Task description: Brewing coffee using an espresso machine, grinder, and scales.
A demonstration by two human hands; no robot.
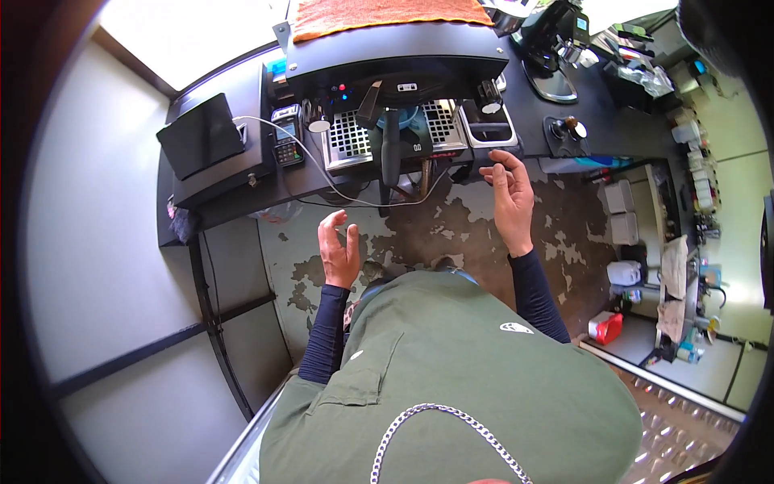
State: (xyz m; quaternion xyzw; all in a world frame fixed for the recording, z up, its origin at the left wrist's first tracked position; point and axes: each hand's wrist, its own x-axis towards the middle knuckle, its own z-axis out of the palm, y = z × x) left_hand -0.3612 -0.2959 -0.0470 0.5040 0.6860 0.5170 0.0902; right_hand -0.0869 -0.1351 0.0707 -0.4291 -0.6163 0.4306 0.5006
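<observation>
In front of me a black espresso machine (387, 71) has a portafilter (391, 153) locked into it, its dark handle pointing toward me. Partly hidden behind that handle, a blue cup (409, 118) sits on a small scale with a lit display, over the perforated drip tray (347, 143). My left hand (339, 254) hovers in the air below the counter edge, fingers loosely bent and apart, holding nothing. Raised near the knock box (489, 129), my right hand (512, 198) is empty too, its fingers half curled. Whether its fingertips touch the counter edge, I cannot tell.
A white cable (322, 168) loops in front of the machine. Left of it stand a card terminal (286, 143) and a dark tablet (201, 137). A tamper (571, 127) rests on a stand at the right, before a grinder (552, 64). Shelves (665, 242) line the right side.
</observation>
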